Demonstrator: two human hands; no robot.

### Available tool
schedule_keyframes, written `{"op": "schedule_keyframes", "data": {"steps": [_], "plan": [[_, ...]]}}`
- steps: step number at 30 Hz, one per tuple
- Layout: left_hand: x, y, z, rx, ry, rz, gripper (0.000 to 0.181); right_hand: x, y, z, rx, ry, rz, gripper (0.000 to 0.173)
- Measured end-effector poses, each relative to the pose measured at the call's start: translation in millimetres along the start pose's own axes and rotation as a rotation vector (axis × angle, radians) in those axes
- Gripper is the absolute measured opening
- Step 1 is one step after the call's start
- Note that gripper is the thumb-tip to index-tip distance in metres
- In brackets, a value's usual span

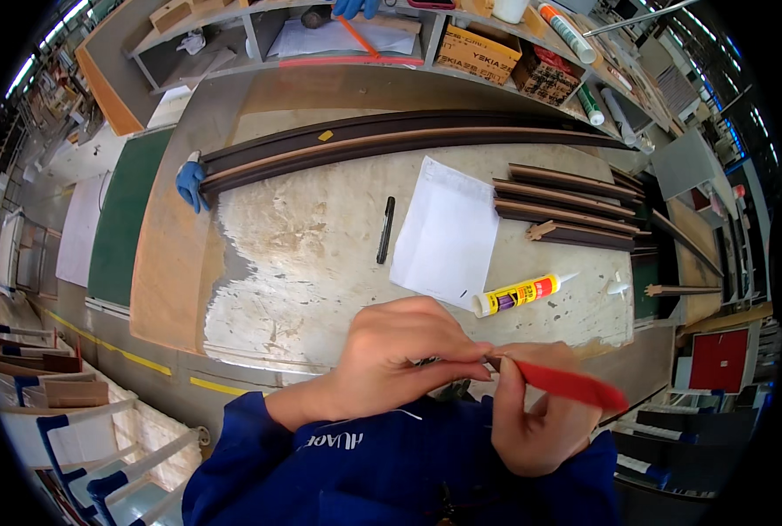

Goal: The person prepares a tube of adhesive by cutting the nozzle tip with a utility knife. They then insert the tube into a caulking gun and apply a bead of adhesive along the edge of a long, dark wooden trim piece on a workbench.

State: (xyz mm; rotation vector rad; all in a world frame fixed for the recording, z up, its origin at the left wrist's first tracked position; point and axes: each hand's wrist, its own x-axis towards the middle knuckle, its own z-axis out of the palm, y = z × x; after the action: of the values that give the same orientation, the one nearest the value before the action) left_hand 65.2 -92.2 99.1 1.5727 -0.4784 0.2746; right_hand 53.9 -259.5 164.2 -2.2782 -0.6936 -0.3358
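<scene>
Close in front of my blue jacket (391, 460), both hands meet at a slim red tool (572, 386) with a narrow dark end. My right hand (542, 421) holds it between thumb and fingers, and its red part points right. The fingertips of my left hand (397, 358) pinch at the dark end, which they mostly cover. Just beyond the hands, a yellow sealant cartridge (519, 294) with a pale nozzle lies on the workbench (285, 289). Sheets of white paper (443, 230) and a black marker (385, 230) lie further in.
Long dark-brown mouldings (391, 141) span the bench's far side, a blue glove (191, 182) at their left end. Several short moulding pieces (568, 207) lie at right. Behind stands a shelf (345, 64) with cardboard boxes (476, 54) and an orange-tipped cartridge (567, 33).
</scene>
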Motion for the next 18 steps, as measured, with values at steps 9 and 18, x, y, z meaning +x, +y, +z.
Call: {"op": "schedule_keyframes", "data": {"steps": [9,18], "plan": [[-2,2,-1,0.050,0.006,-0.012,0.024,14,13,-10,0.155,-0.087,0.064,0.009],[-5,4,8,0.059,0.140,0.006,0.018,6,43,-3,0.357,-0.079,-0.244,0.021]]}}
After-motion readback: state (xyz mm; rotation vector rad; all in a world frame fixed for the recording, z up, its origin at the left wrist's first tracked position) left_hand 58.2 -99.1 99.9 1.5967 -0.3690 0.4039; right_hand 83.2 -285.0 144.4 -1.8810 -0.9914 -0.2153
